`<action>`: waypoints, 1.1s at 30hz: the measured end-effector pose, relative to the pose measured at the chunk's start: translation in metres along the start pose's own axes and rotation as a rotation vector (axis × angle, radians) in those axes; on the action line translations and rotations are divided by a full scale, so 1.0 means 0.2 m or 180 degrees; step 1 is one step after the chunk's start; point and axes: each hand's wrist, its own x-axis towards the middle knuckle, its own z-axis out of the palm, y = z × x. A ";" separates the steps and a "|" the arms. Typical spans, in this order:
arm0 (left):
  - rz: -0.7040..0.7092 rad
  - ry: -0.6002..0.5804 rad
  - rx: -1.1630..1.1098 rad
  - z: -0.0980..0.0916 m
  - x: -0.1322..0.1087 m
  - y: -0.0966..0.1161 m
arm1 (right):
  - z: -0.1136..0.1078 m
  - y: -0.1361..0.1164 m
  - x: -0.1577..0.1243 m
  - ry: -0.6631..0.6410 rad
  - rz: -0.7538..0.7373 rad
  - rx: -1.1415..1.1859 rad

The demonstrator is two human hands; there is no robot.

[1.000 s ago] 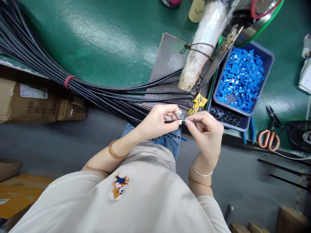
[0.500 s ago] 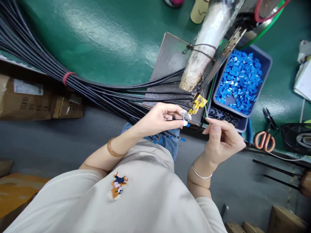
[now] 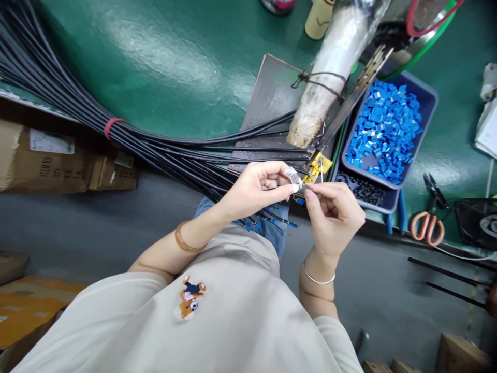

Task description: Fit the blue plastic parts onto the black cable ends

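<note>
My left hand is closed in a pinch, with whitish tape on its fingertips. A thin black cable end appears to be between them, mostly hidden by the fingers. Just right of it, my right hand pinches thumb and forefinger together on something too small to make out. The fingertips of both hands nearly meet. Right behind them sits a yellow clip-like piece on a dark board. A thin pale strand runs in front of it. Below my left hand hang cable ends with blue connectors.
A bundle of black cables, tied with a red band, crosses from the left. A wrapped tube leans over the board. To the right are a bin of blue connectors, a tray of black bits and orange-handled scissors.
My right hand has moved left, up to my left fingertips, and its thumb and forefinger are now pinched there. My left hand has stayed nearly in place.
</note>
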 end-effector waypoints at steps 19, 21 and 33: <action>0.0210 0.0082 0.0429 0.02 -0.01 -0.01 | 0.02 0.02 0.01 -0.0058 0.0311 0.0438; 0.0309 0.0182 0.0442 0.03 -0.01 -0.02 | 0.01 0.03 0.01 0.0006 0.0301 0.0470; -0.0173 -0.0074 0.0272 0.01 -0.01 0.03 | 0.01 0.01 0.02 -0.0333 0.0135 0.0407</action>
